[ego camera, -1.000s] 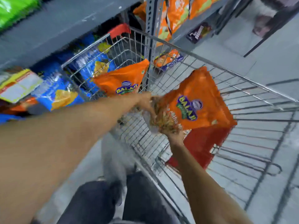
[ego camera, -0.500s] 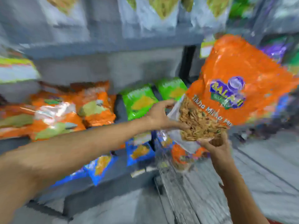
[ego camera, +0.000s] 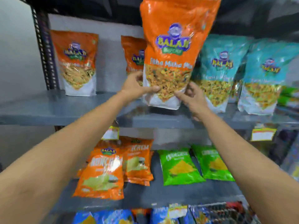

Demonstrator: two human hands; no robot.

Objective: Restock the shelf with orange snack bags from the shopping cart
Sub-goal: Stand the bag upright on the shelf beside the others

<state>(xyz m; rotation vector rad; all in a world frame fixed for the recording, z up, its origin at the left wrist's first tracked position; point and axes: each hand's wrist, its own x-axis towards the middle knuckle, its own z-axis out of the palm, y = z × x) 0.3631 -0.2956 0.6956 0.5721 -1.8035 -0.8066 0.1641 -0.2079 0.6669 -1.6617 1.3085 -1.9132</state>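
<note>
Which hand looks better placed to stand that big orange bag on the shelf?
Probably the left hand: its fingers wrap the bag low on its side, while the right hand only touches the corner.

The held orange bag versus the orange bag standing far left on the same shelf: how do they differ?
The held orange bag is gripped at its lower corners by the left hand and right hand; the far-left orange bag stands free. The held one sits at the shelf front, looking larger; the other stands further back. Both share the same orange design and logo.
</note>
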